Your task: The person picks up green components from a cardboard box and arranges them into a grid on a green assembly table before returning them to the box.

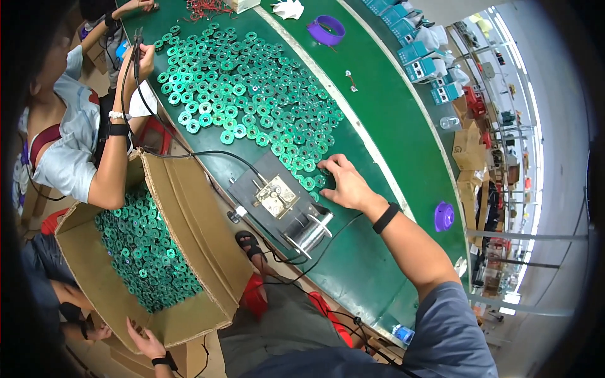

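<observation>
Blue-grey sleeve [444,324] nearest, the right hand [345,184] lay half open among green rings [252,108] on the table [372,277], seemingly gripping none; the left hand [148,345], fingers loosely extended, was against a tilted carton [201,233] of more rings, perhaps steadying it

No lettering or number can be read anywhere in this view. The small blue-and-white cartons [445,94] lined up at the upper right carry print on their pale faces, with dark square marks, but it is too small to make out. The bottle [403,334] near the person's right sleeve [449,337] shows a blue band, and any wording there is too blurred to tell.
</observation>
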Tool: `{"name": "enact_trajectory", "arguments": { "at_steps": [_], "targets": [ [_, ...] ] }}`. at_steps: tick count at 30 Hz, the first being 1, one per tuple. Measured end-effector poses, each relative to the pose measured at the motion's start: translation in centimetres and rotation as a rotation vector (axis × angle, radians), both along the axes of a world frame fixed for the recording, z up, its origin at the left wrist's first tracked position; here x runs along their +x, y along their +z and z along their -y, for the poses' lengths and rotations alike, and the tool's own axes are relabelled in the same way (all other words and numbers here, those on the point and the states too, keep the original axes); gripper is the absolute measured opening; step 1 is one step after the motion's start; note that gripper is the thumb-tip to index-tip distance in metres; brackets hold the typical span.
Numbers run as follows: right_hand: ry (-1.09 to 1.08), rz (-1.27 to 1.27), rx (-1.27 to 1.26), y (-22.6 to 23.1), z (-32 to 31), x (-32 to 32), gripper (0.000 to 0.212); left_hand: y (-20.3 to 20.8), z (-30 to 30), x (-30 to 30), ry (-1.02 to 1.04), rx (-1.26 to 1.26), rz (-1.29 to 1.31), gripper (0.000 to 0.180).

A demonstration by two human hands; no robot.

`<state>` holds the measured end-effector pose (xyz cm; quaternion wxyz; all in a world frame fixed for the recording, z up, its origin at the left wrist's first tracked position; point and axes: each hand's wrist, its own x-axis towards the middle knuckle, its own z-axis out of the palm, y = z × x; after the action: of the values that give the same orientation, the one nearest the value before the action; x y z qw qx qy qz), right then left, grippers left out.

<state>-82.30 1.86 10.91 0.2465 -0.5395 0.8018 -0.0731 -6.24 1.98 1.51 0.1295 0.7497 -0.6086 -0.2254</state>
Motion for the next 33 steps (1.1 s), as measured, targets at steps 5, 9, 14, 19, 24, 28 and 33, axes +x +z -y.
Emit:
{"name": "enact_trajectory", "arguments": {
  "at_steps": [5, 9, 14, 19, 24, 28, 33],
  "targets": [
    [0.138, -0.052, -0.044, -0.7, 0.0, -0.3, 0.049, -0.1, 0.2, -0.1, 0.029, 0.037, -0.035, 0.075],
    [0.143, -0.021, -0.061, -0.5, 0.0, -0.6, 0.044, -0.3, 0.3, -0.1, 0.025, 0.042, -0.04, 0.075],
    [0.096, -0.105, -0.152, 2.7, -1.8, 0.6, 0.041, -0.1, -0.7, 1.5, -0.007, -0.036, -0.018, 0.071],
    [-0.041, -0.088, -0.006, 15.9, -7.8, 6.1, 0.041, 1.9, 0.8, -3.0, 0.017, -0.013, -0.015, 0.072],
    [0.141, 0.17, 0.266, 27.2, -7.7, 19.1, 0.047, 3.9, 1.7, -3.8, 0.03, 0.034, 0.034, 0.072],
    [0.325, 0.484, 0.173, 26.8, -2.2, 28.9, 0.042, 4.5, 1.9, -3.5, -0.004, 0.033, 0.061, 0.074],
    [0.359, 0.582, -0.035, 15.1, 6.7, 40.7, 0.047, 3.6, 1.1, -2.7, 0.004, 0.062, 0.045, 0.076]
  ]
}}
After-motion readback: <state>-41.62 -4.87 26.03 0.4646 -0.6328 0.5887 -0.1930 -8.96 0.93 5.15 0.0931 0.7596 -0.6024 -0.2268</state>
